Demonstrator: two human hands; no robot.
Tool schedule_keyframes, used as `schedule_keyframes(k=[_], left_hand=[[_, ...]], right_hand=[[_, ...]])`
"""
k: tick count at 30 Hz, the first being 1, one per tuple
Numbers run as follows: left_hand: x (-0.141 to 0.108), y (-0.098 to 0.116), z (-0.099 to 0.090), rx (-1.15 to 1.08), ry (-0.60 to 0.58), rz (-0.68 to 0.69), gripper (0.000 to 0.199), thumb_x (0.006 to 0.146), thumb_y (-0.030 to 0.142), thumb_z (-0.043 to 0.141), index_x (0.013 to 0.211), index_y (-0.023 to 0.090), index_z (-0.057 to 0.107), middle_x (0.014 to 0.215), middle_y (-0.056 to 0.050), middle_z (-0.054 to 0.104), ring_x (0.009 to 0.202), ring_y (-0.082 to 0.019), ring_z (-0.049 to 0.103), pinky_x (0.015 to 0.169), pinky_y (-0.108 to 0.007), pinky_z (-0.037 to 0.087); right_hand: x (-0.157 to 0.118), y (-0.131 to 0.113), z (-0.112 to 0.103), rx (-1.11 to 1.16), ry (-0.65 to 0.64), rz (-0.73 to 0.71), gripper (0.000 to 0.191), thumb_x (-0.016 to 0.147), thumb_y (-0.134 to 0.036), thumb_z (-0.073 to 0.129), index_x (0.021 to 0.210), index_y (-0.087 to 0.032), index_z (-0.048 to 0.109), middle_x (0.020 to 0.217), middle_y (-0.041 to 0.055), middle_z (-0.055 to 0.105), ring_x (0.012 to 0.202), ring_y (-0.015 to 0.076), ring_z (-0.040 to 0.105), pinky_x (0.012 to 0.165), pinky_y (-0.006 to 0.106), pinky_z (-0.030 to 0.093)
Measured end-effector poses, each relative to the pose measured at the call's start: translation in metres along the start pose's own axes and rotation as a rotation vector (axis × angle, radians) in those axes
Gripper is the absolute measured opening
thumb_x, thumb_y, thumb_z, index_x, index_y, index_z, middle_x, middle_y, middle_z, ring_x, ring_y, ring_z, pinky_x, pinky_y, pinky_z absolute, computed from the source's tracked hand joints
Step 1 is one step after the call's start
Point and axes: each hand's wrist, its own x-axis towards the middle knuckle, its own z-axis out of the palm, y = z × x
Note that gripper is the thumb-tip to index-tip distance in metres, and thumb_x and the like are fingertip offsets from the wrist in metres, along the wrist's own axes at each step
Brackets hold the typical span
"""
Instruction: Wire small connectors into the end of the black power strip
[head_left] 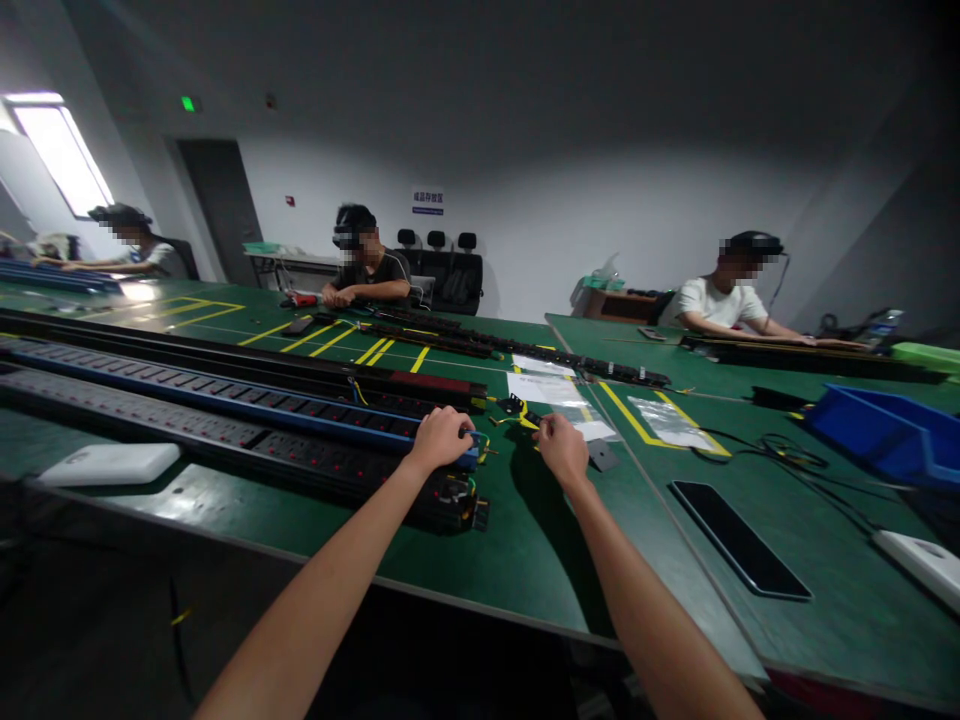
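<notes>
My left hand (442,438) is closed over the right end of a long blue-edged strip (300,405) lined with dark sockets. Green-yellow wires (485,447) stick out of that end, just right of my fingers. My right hand (561,447) is closed in a pinch on a small yellow and black piece (529,418) with wires, held a little above the green table (517,570). Nearer me lies a grey-black strip (315,460) with small red marks. Behind the blue strip is a dark bar (427,388) with a reddish section near its end.
A phone (739,538), a blue bin (885,432), black cables (795,452) and a white block (926,565) are on the right. At left lies another white block (111,464). Clear bags (667,420) rest beyond my right hand. Several people sit across the tables.
</notes>
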Motion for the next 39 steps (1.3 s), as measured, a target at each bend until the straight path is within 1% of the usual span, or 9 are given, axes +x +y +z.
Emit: schedule_keyframes(k=[6,9,18,22,25,27,30,34,39], left_hand=[[0.001,0.0,0.001,0.002,-0.006,-0.01,0.021,0.081,0.027,0.061,0.097,0.028,0.075,0.103,-0.004,0.068,0.1,-0.023,0.06,0.092,-0.034,0.049],[0.001,-0.001,0.003,-0.003,0.0,-0.008,0.021,0.081,0.027,0.06,0.096,0.028,0.075,0.103,-0.004,0.068,0.1,-0.023,0.06,0.092,-0.035,0.048],[0.003,-0.003,0.005,-0.013,0.004,-0.004,0.021,0.081,0.028,0.06,0.095,0.028,0.075,0.102,-0.004,0.068,0.101,-0.022,0.061,0.096,-0.035,0.047],[0.003,-0.003,0.005,-0.013,-0.001,-0.006,0.02,0.081,0.027,0.06,0.095,0.029,0.074,0.103,-0.003,0.068,0.101,-0.023,0.06,0.094,-0.035,0.048],[0.003,-0.003,0.005,-0.013,-0.006,-0.009,0.02,0.081,0.027,0.06,0.095,0.029,0.074,0.103,-0.003,0.067,0.102,-0.023,0.06,0.093,-0.036,0.048],[0.003,-0.003,0.005,-0.013,-0.012,-0.011,0.02,0.082,0.028,0.06,0.096,0.029,0.074,0.104,-0.004,0.067,0.102,-0.024,0.059,0.092,-0.035,0.048],[0.004,-0.003,0.005,-0.015,-0.02,-0.01,0.02,0.082,0.029,0.059,0.096,0.029,0.074,0.105,-0.004,0.066,0.102,-0.024,0.058,0.091,-0.036,0.047],[0.004,-0.004,0.006,-0.016,-0.026,-0.009,0.02,0.083,0.028,0.059,0.096,0.03,0.073,0.106,-0.003,0.065,0.103,-0.025,0.057,0.091,-0.037,0.047],[0.005,-0.004,0.007,-0.013,-0.03,-0.007,0.019,0.083,0.028,0.059,0.096,0.029,0.073,0.106,-0.004,0.064,0.103,-0.025,0.057,0.091,-0.037,0.047]], right_hand=[[0.004,0.0,0.004,0.439,0.026,-0.003,0.038,0.088,-0.049,0.055,0.098,-0.016,0.07,0.079,0.0075,0.075,0.073,0.0219,0.071,0.072,0.031,0.053],[0.004,0.0,0.005,0.587,0.037,0.003,0.035,0.083,-0.048,0.061,0.092,-0.015,0.069,0.077,0.0074,0.075,0.068,0.0214,0.072,0.066,0.03,0.055],[0.01,0.006,0.009,0.583,0.084,0.041,0.031,0.079,-0.041,0.064,0.094,-0.015,0.069,0.078,0.0066,0.074,0.063,0.0213,0.072,0.062,0.03,0.056],[0.012,0.006,0.013,0.749,0.072,0.1,0.027,0.072,-0.03,0.067,0.094,-0.015,0.067,0.076,0.0042,0.071,0.057,0.0174,0.068,0.054,0.026,0.054],[0.013,0.003,0.014,0.907,0.052,0.172,0.022,0.067,-0.017,0.067,0.089,-0.015,0.065,0.065,-0.0007,0.066,0.049,0.0124,0.061,0.049,0.022,0.051],[0.013,0.001,0.012,1.016,0.018,0.241,0.02,0.065,-0.013,0.067,0.085,-0.016,0.062,0.057,-0.0035,0.061,0.045,0.0103,0.057,0.047,0.02,0.05],[0.014,0.0,0.01,1.146,-0.038,0.323,0.023,0.065,-0.012,0.071,0.082,-0.017,0.057,0.052,-0.0047,0.058,0.044,0.0096,0.056,0.044,0.017,0.048],[0.014,0.001,0.009,1.264,-0.083,0.371,0.026,0.067,-0.011,0.072,0.084,-0.018,0.054,0.051,-0.0044,0.057,0.044,0.0097,0.057,0.038,0.013,0.042],[0.015,0.002,0.009,1.284,-0.113,0.442,0.025,0.071,-0.013,0.072,0.086,-0.018,0.053,0.048,-0.0063,0.054,0.042,0.0087,0.054,0.036,0.012,0.04]])
